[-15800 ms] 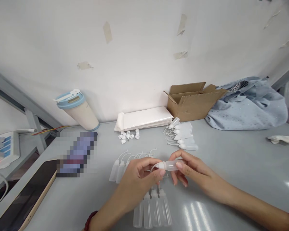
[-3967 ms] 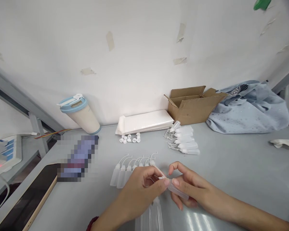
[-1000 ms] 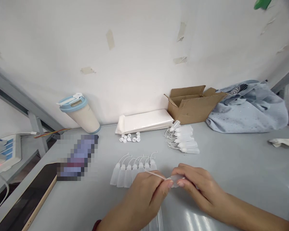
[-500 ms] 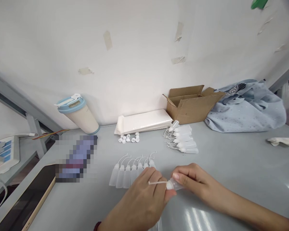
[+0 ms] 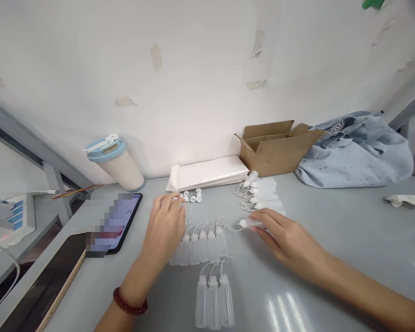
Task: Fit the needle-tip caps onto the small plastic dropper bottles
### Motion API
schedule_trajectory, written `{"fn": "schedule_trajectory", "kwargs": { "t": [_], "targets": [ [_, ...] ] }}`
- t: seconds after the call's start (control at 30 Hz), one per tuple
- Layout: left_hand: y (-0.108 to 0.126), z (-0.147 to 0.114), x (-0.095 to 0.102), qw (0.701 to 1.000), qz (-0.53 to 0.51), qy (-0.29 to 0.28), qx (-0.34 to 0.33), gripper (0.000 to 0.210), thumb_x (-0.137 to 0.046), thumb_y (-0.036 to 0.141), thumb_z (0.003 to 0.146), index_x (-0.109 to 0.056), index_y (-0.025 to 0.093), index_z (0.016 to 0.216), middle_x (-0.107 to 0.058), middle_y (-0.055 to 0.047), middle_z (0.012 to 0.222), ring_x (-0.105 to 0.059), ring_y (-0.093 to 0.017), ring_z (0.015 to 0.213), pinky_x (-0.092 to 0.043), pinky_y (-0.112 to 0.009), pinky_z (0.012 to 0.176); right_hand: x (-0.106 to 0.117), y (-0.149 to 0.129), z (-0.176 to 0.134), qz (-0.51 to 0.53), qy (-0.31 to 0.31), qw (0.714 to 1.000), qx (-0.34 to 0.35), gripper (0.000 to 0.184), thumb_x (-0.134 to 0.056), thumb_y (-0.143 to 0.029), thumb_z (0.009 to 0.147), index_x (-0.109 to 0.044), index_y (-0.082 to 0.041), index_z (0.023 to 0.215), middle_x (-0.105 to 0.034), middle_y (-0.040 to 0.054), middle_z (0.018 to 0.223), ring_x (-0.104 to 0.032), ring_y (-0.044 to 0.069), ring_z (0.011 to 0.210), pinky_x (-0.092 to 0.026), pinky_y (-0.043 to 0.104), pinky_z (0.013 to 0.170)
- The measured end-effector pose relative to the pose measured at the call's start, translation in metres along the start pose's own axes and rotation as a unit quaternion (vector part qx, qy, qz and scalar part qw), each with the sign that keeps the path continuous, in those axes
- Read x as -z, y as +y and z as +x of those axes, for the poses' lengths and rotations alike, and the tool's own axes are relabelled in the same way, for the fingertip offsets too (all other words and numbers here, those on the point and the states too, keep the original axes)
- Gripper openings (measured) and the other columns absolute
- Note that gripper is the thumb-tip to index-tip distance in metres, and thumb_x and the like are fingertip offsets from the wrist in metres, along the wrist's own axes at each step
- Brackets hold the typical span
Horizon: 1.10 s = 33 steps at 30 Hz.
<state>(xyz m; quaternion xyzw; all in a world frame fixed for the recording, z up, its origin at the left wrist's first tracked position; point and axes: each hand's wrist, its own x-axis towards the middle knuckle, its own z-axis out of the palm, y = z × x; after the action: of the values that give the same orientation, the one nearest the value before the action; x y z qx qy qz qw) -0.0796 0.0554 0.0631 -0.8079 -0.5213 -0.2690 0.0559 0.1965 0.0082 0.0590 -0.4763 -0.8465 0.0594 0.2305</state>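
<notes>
One small bottle (image 5: 253, 223), sideways, pinched in the right hand (image 5: 281, 233), on the near side of the bottle pile (image 5: 263, 197). Left hand (image 5: 165, 226) at the far white caps (image 5: 192, 199); cannot tell whether it grips one. Middle: bottle row (image 5: 194, 250). Near: three bottles (image 5: 213, 304).

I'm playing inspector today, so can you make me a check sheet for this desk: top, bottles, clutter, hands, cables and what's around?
Surface: gray table, shiny, with light reflections near the front.
Job's things: three bottles in front; a row of bottles behind, partly covered; a bottle pile near the box; loose white caps.
Clutter: cup, dark phone, lit phone, white stack, open box, blue cloth.
Hands: left hand at the caps, grip unclear; right hand holds a bottle.
Cables: white cable and colored wires, left.
Surroundings: white wall with tape bits.
</notes>
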Motion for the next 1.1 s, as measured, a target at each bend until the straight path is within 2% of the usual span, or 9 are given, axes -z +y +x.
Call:
{"fn": "schedule_trajectory", "kwargs": {
  "t": [0.07, 0.13, 0.27, 0.37, 0.53, 0.73, 0.87, 1.0, 1.1],
  "targets": [
    [-0.016, 0.002, -0.004, 1.0, 0.022, -0.003, 0.008, 0.028, -0.038, 0.012, 0.091, -0.06, 0.012, 0.107, -0.059, -0.015, 0.118, -0.046, -0.032, 0.109, -0.042, -0.051, 0.091, -0.003, 0.004, 0.0, -0.071, 0.0, 0.997, 0.007, 0.02, -0.036, -0.016, 0.094, -0.055, -0.014, 0.099, -0.063, 0.0115, 0.091, -0.062, 0.023, 0.077, -0.046, 0.031, 0.058],
    [-0.026, 0.002, -0.008, 1.0, 0.02, -0.016, 0.006, 0.031, -0.037, 0.01, 0.09, -0.061, 0.013, 0.109, -0.063, -0.013, 0.115, -0.048, -0.03, 0.107, -0.043, -0.049, 0.091, -0.005, 0.005, 0.0, -0.136, -0.001, 0.991, 0.014, 0.019, -0.037, -0.012, 0.091, -0.055, -0.015, 0.088, -0.062, 0.0093, 0.082, -0.061, 0.023, 0.071, -0.043, 0.03, 0.054],
    [-0.032, 0.002, -0.016, 0.999, 0.01, -0.038, -0.001, 0.034, -0.037, 0.007, 0.088, -0.064, 0.016, 0.107, -0.065, -0.009, 0.112, -0.051, -0.027, 0.105, -0.045, -0.046, 0.091, -0.006, 0.008, -0.002, -0.232, 0.006, 0.972, 0.031, 0.021, -0.04, -0.004, 0.085, -0.05, -0.018, 0.072, -0.059, 0.0067, 0.07, -0.056, 0.021, 0.064, -0.034, 0.028, 0.05],
    [-0.032, 0.002, -0.019, 0.999, 0.005, -0.051, -0.005, 0.035, -0.037, 0.005, 0.087, -0.065, 0.015, 0.107, -0.066, -0.01, 0.112, -0.051, -0.027, 0.106, -0.045, -0.045, 0.09, -0.005, 0.011, -0.003, -0.265, -0.006, 0.964, 0.033, 0.023, -0.042, 0.001, 0.08, -0.049, -0.019, 0.071, -0.059, 0.007, 0.07, -0.053, 0.021, 0.064, -0.031, 0.028, 0.05],
    [-0.033, 0.001, -0.019, 0.998, 0.001, -0.065, -0.008, 0.043, -0.035, -0.001, 0.084, -0.066, 0.016, 0.107, -0.067, -0.009, 0.11, -0.053, -0.026, 0.101, -0.048, -0.043, 0.085, -0.003, 0.015, -0.003, -0.305, -0.02, 0.952, 0.021, 0.033, -0.041, 0.013, 0.064, -0.051, -0.018, 0.072, -0.059, 0.0078, 0.075, -0.053, 0.021, 0.069, -0.032, 0.028, 0.049],
    [-0.032, 0.001, -0.016, 0.997, -0.008, -0.076, -0.007, 0.036, -0.038, 0.006, 0.086, -0.069, 0.017, 0.1, -0.07, -0.008, 0.1, -0.056, -0.025, 0.093, -0.049, -0.042, 0.082, -0.003, 0.021, -0.002, -0.321, -0.013, 0.947, 0.029, 0.037, -0.04, 0.016, 0.062, -0.053, -0.017, 0.073, -0.058, 0.0084, 0.077, -0.053, 0.021, 0.071, -0.032, 0.027, 0.047],
    [-0.029, 0.001, -0.014, 0.996, -0.018, -0.085, -0.004, 0.03, -0.041, 0.01, 0.087, -0.069, 0.018, 0.095, -0.07, -0.007, 0.093, -0.058, -0.025, 0.088, -0.049, -0.042, 0.079, -0.004, 0.018, -0.002, -0.294, -0.007, 0.956, 0.017, 0.034, -0.04, 0.014, 0.065, -0.054, -0.016, 0.073, -0.059, 0.0092, 0.079, -0.054, 0.022, 0.071, -0.034, 0.026, 0.047],
    [-0.024, 0.0, -0.012, 0.996, -0.034, -0.088, -0.003, 0.025, -0.043, 0.011, 0.086, -0.068, 0.017, 0.09, -0.069, -0.007, 0.087, -0.059, -0.025, 0.085, -0.05, -0.041, 0.076, -0.003, -0.003, -0.001, -0.105, -0.028, 0.993, 0.04, 0.016, -0.045, -0.009, 0.087, -0.057, -0.013, 0.098, -0.058, 0.0115, 0.093, -0.057, 0.023, 0.081, -0.048, 0.031, 0.062],
    [-0.016, 0.0, -0.011, 0.996, -0.046, -0.074, -0.011, 0.024, -0.042, 0.012, 0.088, -0.066, 0.017, 0.092, -0.068, -0.008, 0.089, -0.058, -0.024, 0.088, -0.049, -0.04, 0.077, -0.004, -0.021, 0.0, 0.014, -0.084, 0.993, 0.084, 0.025, -0.044, -0.015, 0.091, -0.054, -0.018, 0.114, -0.056, 0.0114, 0.101, -0.057, 0.02, 0.083, -0.05, 0.033, 0.069]
  ]
}}
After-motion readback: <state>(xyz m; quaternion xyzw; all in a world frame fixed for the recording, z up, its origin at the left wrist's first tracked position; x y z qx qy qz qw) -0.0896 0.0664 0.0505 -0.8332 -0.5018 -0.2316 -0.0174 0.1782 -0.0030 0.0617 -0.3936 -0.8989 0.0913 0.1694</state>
